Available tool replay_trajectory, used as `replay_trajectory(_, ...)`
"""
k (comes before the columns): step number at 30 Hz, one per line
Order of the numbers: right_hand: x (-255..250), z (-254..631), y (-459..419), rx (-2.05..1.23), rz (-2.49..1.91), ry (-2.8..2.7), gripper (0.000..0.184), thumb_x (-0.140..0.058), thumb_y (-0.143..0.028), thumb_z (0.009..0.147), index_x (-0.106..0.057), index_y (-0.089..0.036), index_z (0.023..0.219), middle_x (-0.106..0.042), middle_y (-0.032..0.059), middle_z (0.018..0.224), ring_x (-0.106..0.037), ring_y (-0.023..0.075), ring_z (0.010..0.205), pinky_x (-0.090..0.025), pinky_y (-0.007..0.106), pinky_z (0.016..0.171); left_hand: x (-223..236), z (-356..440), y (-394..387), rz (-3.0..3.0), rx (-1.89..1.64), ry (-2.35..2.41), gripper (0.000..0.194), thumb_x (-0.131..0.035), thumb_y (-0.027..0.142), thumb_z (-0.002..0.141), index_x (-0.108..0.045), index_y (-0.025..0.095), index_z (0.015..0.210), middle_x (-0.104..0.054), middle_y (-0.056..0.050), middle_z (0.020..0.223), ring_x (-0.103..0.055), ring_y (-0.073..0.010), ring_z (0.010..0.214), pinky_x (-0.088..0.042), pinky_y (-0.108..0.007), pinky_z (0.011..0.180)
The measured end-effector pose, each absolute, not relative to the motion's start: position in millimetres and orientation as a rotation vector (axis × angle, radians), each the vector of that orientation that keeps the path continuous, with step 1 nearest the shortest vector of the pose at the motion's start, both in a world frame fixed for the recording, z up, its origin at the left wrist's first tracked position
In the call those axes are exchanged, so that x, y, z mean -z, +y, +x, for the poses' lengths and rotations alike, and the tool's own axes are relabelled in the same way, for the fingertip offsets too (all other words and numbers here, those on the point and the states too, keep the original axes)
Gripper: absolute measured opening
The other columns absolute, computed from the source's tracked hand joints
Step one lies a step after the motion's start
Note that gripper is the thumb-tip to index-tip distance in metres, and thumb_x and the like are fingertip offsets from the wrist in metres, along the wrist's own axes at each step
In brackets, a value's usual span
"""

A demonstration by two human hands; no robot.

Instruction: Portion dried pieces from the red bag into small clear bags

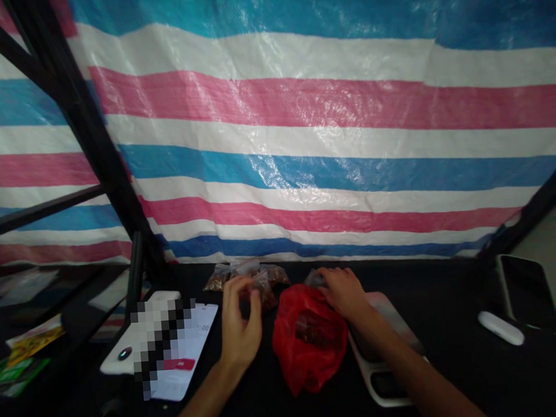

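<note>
My left hand (pixel 240 319) is beside a small clear bag of brown bits (pixel 266 296), its fingers curled with a gap between them and the thumb. Several similar small bags (pixel 219 277) lie just beyond it. A red plastic bag (pixel 287 335) stands with its mouth open between my hands, brown contents (pixel 310 330) showing inside. My right hand (pixel 345 294) reaches over the far right rim of the red bag. Its thumb side is closed against a crumpled clear plastic bag (pixel 314 278); the fingertips are partly hidden.
Under my right forearm lies a white-framed device (pixel 389 396), perhaps a scale. On the left are a white device (pixel 163 299) and a lit phone (pixel 204 321). A dark-screened phone (pixel 529 292) and white case (pixel 500 327) lie right. Striped sheeting (pixel 327 173) hangs behind.
</note>
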State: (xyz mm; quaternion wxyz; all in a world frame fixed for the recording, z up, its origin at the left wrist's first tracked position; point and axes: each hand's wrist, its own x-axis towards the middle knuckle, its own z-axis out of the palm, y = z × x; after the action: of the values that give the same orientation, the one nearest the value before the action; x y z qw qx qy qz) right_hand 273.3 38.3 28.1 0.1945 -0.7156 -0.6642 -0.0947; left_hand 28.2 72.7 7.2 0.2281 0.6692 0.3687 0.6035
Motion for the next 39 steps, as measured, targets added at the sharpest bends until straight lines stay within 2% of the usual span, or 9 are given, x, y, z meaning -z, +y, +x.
replay_trajectory(6,-38.6,260.3,13.5,0.414,-1.876,-1.680,0.020,-0.056,-0.026,0.097,-0.067,-0.020,0.113,-0.075,0.0109,0.109,-0.069,0.0275,0.101,-0.044,0.042,0.091,-14.6,31.3,58.7,1.837,-1.436,0.670,0.018,-0.057,0.032,0.096,-0.063,0.020,0.108,-0.063,-0.005,0.094,-0.062,-0.0172,0.082,-0.052,-0.031,0.078)
replay_trajectory(11,-44.9,234.3,-7.4,0.413,-1.427,-1.749,0.016,-0.059,-0.027,0.097,-0.068,-0.025,0.109,-0.075,0.0072,0.107,-0.068,0.0243,0.102,-0.046,0.039,0.090,-23.9,30.6,52.5,1.873,-1.277,0.591,0.048,-0.074,0.039,0.085,-0.063,0.022,0.128,-0.065,-0.013,0.130,-0.060,-0.0287,0.120,-0.051,-0.041,0.099)
replay_trajectory(14,-42.7,219.0,-13.1,0.329,-1.298,-1.872,0.015,-0.062,-0.027,0.096,-0.068,-0.026,0.110,-0.075,0.0058,0.105,-0.068,0.0224,0.097,-0.047,0.038,0.086,-25.3,31.0,51.8,1.824,-1.199,0.568,0.060,-0.078,0.041,0.081,-0.061,0.023,0.135,-0.062,-0.013,0.139,-0.055,-0.0304,0.131,-0.044,-0.045,0.111)
replay_trajectory(20,-41.6,207.7,-17.6,0.170,-1.233,-1.915,0.016,-0.062,-0.027,0.096,-0.065,-0.025,0.112,-0.074,0.0056,0.103,-0.067,0.0225,0.095,-0.048,0.037,0.084,-26.1,34.3,56.1,1.513,-1.077,0.559,0.049,-0.071,0.051,0.085,-0.069,0.019,0.122,-0.072,-0.013,0.127,-0.066,-0.0290,0.120,-0.049,-0.042,0.106)
replay_trajectory(23,-46.0,213.5,-17.1,0.058,-1.328,-1.891,0.017,-0.052,-0.017,0.095,-0.065,-0.023,0.103,-0.073,0.0058,0.097,-0.066,0.0221,0.092,-0.048,0.037,0.083,-26.9,34.1,60.2,1.389,-1.130,0.642,0.052,-0.067,0.056,0.087,-0.068,0.017,0.120,-0.075,-0.013,0.118,-0.071,-0.0274,0.109,-0.054,-0.039,0.097)
replay_trajectory(26,-46.8,219.4,-15.1,-0.032,-1.436,-2.023,0.020,-0.055,-0.009,0.088,-0.066,-0.023,0.095,-0.071,0.0045,0.095,-0.063,0.0223,0.091,-0.047,0.037,0.083,-23.9,32.4,59.9,1.432,-1.264,0.779,0.047,-0.060,0.057,0.092,-0.066,0.018,0.117,-0.076,-0.009,0.105,-0.072,-0.0227,0.094,-0.055,-0.034,0.089)
replay_trajectory(33,-33.9,220.0,-11.4,-0.096,-1.581,-2.149,0.018,-0.066,-0.014,0.088,-0.066,-0.023,0.104,-0.071,0.0055,0.105,-0.061,0.0256,0.098,-0.047,0.040,0.088,-5.2,33.5,47.5,1.712,-1.384,0.876,0.031,-0.041,0.045,0.103,-0.058,0.020,0.106,-0.068,-0.004,0.090,-0.066,-0.0178,0.080,-0.052,-0.029,0.075)
replay_trajectory(36,-34.6,224.2,-11.4,-0.074,-1.557,-2.095,0.028,-0.061,-0.012,0.091,-0.065,-0.022,0.117,-0.069,0.0076,0.115,-0.061,0.0260,0.106,-0.047,0.042,0.095,-11.2,27.4,46.8,1.856,-1.401,0.859,0.024,-0.037,0.037,0.104,-0.054,0.021,0.101,-0.067,-0.004,0.084,-0.065,-0.0182,0.075,-0.051,-0.030,0.071)
replay_trajectory(39,-37.8,234.1,-10.8,-0.017,-1.524,-2.031,0.037,-0.055,-0.008,0.093,-0.062,-0.022,0.126,-0.067,0.0095,0.122,-0.060,0.0265,0.112,-0.047,0.045,0.100,-28.3,14.0,33.3,2.121,-1.402,0.889,0.019,-0.041,0.034,0.101,-0.054,0.023,0.093,-0.068,-0.006,0.088,-0.067,-0.0201,0.074,-0.049,-0.031,0.067)
